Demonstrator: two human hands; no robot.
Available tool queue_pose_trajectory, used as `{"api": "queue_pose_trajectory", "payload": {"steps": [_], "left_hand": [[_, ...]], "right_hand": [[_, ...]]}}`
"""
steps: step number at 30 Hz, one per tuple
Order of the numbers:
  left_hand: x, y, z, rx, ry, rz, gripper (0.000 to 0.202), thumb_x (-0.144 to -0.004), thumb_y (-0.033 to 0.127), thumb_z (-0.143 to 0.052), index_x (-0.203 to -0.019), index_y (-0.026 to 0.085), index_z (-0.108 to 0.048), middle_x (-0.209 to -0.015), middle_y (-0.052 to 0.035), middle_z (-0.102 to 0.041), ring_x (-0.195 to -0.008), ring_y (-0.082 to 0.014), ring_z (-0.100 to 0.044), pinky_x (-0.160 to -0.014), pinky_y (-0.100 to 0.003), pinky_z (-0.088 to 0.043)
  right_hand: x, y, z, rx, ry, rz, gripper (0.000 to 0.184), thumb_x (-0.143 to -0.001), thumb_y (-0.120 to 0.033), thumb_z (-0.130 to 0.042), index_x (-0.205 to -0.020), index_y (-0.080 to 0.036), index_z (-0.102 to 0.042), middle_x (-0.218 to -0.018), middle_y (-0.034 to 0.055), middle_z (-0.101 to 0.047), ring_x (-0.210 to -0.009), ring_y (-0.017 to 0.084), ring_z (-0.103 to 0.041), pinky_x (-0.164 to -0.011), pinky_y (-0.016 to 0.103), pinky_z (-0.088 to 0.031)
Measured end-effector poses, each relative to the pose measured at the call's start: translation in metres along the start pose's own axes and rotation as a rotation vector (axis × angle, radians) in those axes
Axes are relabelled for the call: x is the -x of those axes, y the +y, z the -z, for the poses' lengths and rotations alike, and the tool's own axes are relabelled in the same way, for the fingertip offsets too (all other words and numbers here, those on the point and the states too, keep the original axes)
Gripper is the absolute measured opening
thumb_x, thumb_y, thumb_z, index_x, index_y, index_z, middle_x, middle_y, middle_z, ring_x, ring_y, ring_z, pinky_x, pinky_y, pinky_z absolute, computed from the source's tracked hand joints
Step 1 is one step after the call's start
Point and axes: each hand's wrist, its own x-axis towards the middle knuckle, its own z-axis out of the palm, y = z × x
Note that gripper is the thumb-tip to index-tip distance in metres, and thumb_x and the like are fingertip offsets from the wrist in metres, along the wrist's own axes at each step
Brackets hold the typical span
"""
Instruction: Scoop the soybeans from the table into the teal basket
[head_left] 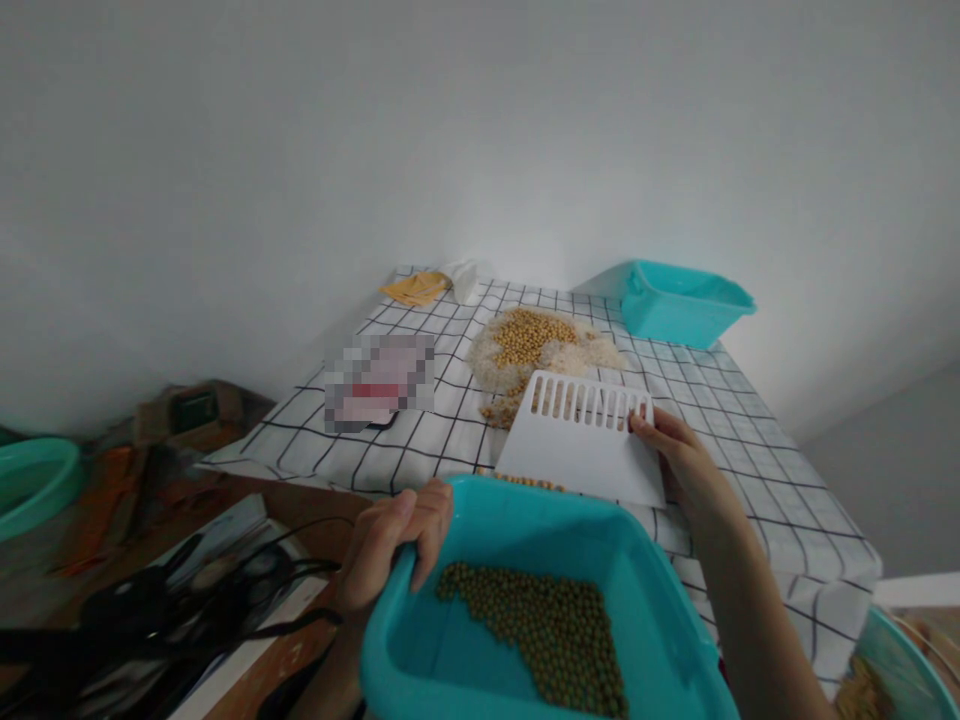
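Observation:
My left hand (409, 530) is closed over the left rim of a turquoise plastic tub (592, 525), held at the table's near edge. Round beans (551, 625) lie spread over its floor. My right hand (679, 455) grips the right side of a white slotted plastic scraper (574, 440), thumb on top by the slots. The scraper is tilted just beyond the tub's far rim, with some yellow beans (529, 482) along its lower edge. Behind it, a heap of yellow beans (532, 335) sits among pale, fine grains (589, 352) on the checked tablecloth (450, 425).
Another turquoise tub (675, 310) stands at the back right against the wall. A yellow cloth-like item (416, 288), a white crumpled item (463, 280) and a blurred flat object (379, 385) lie on the left. Cables and clutter (202, 590) fill the lower left; a lined bin (892, 660) is lower right.

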Motion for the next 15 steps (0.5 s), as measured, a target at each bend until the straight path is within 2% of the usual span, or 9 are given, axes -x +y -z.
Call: {"api": "queue_pose_trajectory", "payload": {"steps": [6, 9, 11, 15], "left_hand": [[0.0028, -0.0031, 0.0056, -0.019, -0.057, -0.002, 0.068, -0.108, 0.028, -0.021, -0.045, 0.020, -0.044, -0.041, -0.0009, -0.047, -0.045, -0.0159, -0.043, -0.061, -0.037, -0.040], [0.0053, -0.0041, 0.0066, -0.001, -0.026, 0.030, 0.066, -0.108, 0.027, -0.020, -0.046, 0.019, -0.043, -0.042, -0.0006, -0.047, -0.046, -0.0160, -0.043, -0.063, -0.037, -0.039], [0.0057, -0.0042, 0.0063, -0.004, -0.046, 0.045, 0.066, -0.108, 0.028, -0.020, -0.047, 0.019, -0.044, -0.042, -0.0004, -0.047, -0.046, -0.0162, -0.043, -0.063, -0.037, -0.039], [0.0032, -0.0027, 0.0040, -0.014, -0.029, 0.015, 0.066, -0.108, 0.029, -0.021, -0.046, 0.019, -0.042, -0.041, 0.0004, -0.046, -0.044, -0.0156, -0.041, -0.062, -0.036, -0.038]], "right_hand": [[0.0010, -0.0013, -0.0005, -0.035, -0.004, 0.002, 0.025, -0.077, -0.041, -0.079, -0.096, -0.024, -0.077, -0.093, 0.0041, -0.080, -0.082, 0.025, -0.074, -0.060, 0.029, -0.053], [0.0007, -0.0013, -0.0010, -0.060, 0.031, 0.018, 0.026, -0.076, -0.040, -0.079, -0.096, -0.024, -0.077, -0.090, 0.0047, -0.080, -0.083, 0.027, -0.073, -0.059, 0.030, -0.053], [0.0001, -0.0009, -0.0015, -0.068, 0.060, 0.027, 0.029, -0.074, -0.041, -0.080, -0.096, -0.023, -0.076, -0.090, 0.0052, -0.080, -0.086, 0.028, -0.073, -0.059, 0.031, -0.054], [-0.0005, -0.0003, -0.0028, -0.043, 0.078, 0.025, 0.033, -0.072, -0.043, -0.082, -0.097, -0.023, -0.076, -0.093, 0.0059, -0.079, -0.087, 0.029, -0.073, -0.062, 0.032, -0.055]]}}
